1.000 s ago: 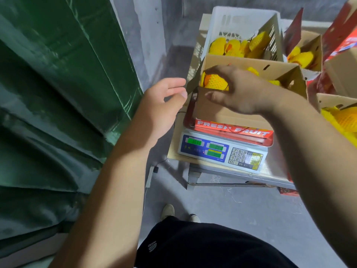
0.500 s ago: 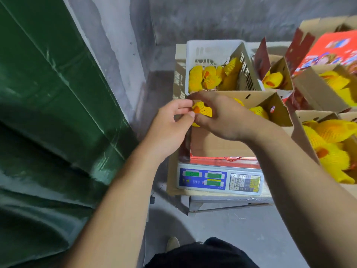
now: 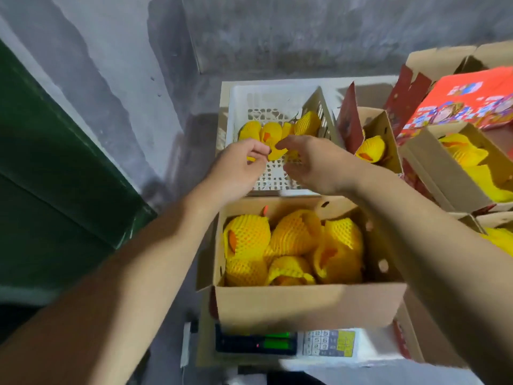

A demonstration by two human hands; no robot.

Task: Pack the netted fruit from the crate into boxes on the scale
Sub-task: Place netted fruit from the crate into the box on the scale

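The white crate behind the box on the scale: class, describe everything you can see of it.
The white crate looks like plastic, its walls and floor perforated in a lattice. It stands open-topped against the grey wall, directly behind the cardboard box on the scale. A few yellow-netted fruit lie at its far end; its near floor is bare. Both hands reach in over its near rim.

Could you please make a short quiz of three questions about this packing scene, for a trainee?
1. True or false: the box on the scale holds no fruit.
2. Where are both hands? A) over the white crate B) on the scale's keypad
3. What covers the fruit in the crate?

Key: 1 false. 2 A: left hand and right hand reach there. 3 Yellow foam net.
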